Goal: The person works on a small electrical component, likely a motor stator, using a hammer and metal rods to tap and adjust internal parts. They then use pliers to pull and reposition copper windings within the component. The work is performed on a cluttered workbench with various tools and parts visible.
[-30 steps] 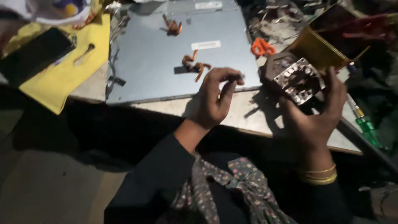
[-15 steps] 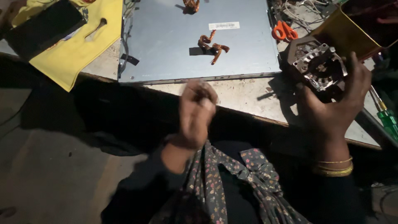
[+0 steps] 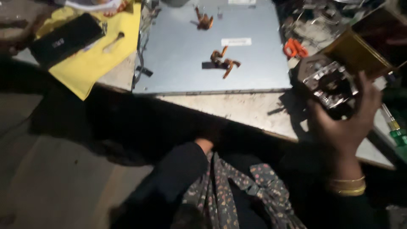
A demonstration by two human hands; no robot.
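Observation:
My right hand (image 3: 345,127) is raised at the table's right side, shut on a small dark metal component (image 3: 328,82) with shiny fittings, held face up over the table edge. Gold bangles (image 3: 347,186) circle that wrist. My left arm in a dark sleeve (image 3: 169,182) reaches from my lap toward the shadow under the table. Only a patch of skin of my left hand (image 3: 204,145) shows at the sleeve's end; its fingers are hidden in the dark. A patterned scarf (image 3: 229,191) hangs over my lap.
A grey metal panel (image 3: 186,55) lies flat on the pale worktable (image 3: 241,110), with orange-brown flex cables (image 3: 222,61) on it. Left are a yellow cloth (image 3: 97,63) and a black flat device (image 3: 65,38). Orange-handled scissors (image 3: 294,47), a brown box (image 3: 356,53) and a green screwdriver (image 3: 396,132) sit right.
My left hand has dropped from the table edge down toward my lap and into shadow. My right hand still holds the metal component, and the view has tilted downward.

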